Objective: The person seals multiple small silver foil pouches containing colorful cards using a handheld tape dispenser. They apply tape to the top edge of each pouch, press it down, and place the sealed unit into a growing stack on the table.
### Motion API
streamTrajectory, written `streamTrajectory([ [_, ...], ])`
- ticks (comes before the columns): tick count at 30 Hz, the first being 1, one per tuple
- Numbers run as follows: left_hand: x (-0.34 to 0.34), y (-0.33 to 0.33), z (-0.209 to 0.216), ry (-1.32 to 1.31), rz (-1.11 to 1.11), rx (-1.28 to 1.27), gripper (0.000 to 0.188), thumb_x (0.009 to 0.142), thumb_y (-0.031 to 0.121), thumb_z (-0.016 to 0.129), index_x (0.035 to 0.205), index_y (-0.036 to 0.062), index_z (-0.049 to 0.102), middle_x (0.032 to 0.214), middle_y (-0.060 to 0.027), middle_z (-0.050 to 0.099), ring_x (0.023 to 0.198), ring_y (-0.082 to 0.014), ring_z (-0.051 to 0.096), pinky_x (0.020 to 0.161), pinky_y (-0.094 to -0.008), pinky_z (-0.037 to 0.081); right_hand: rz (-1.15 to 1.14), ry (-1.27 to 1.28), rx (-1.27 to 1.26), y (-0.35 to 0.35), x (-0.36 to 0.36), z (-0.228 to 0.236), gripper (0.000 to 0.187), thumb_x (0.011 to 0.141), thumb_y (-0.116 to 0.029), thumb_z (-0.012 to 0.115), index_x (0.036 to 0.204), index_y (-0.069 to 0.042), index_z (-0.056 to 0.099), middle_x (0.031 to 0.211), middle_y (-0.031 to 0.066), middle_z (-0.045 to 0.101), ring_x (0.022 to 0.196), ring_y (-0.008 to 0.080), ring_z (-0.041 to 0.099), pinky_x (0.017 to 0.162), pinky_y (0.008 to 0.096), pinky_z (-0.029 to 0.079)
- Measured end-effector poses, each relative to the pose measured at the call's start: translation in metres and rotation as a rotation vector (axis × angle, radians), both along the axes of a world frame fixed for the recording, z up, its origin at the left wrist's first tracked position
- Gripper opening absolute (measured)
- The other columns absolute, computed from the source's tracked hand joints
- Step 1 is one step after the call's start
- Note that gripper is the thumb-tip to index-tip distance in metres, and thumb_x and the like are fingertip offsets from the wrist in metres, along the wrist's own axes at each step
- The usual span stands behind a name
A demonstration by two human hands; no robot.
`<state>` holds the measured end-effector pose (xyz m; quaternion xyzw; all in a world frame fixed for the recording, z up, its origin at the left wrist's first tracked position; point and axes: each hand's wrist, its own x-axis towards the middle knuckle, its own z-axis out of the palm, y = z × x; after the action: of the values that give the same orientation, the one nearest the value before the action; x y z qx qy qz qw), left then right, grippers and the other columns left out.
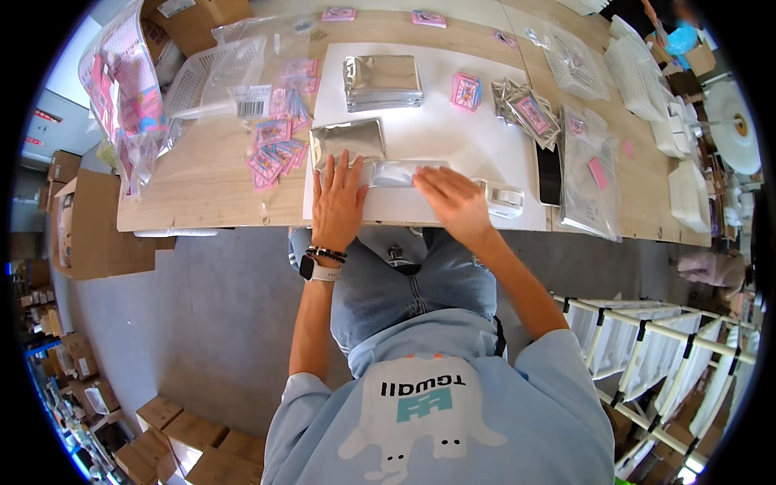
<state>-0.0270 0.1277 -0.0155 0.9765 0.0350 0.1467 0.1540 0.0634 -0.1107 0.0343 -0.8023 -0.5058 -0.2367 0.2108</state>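
Observation:
A silver foil pouch lies flat on the white sheet near the table's front edge. My left hand rests palm down on its lower part, fingers spread and stretched out. Beside the pouch, a shiny clear plastic strip extends to the right. The fingers of my right hand are drawn together on this strip's right end; their tips are partly hidden. A white tape dispenser stands just right of my right hand. Behind the pouch sits a stack of silver foil pouches.
Pink and blue cards lie loose on the left, with a small card stack at the back. Card-topped foil packs, a black phone and a clear plastic bag are on the right. White baskets stand beyond.

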Motion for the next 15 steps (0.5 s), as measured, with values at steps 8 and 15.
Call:
streamTrajectory([
  [8,0.006,0.001,-0.003,-0.041,0.029,0.014,0.055,0.102,0.020,0.060,0.155,0.0107,0.048,0.165,-0.0156,0.038,0.154,-0.0361,0.034,0.127,-0.0520,0.023,-0.104,0.263,-0.220,-0.001,0.039,0.016,0.015,0.089,-0.014,0.073,0.102,-0.008,0.069,0.115,0.0103,0.073,0.108,0.0258,0.071,0.089,0.0398,0.060],
  [15,0.005,-0.001,0.003,-0.063,-0.008,-0.007,0.055,0.100,0.015,0.059,0.153,0.0101,0.046,0.160,-0.0115,0.045,0.152,-0.0309,0.037,0.126,-0.0503,0.026,-0.546,0.148,-0.348,-0.008,0.170,-0.008,0.020,0.088,-0.013,0.074,0.106,-0.006,0.072,0.108,0.0084,0.074,0.102,0.0294,0.070,0.082,0.0434,0.062],
])
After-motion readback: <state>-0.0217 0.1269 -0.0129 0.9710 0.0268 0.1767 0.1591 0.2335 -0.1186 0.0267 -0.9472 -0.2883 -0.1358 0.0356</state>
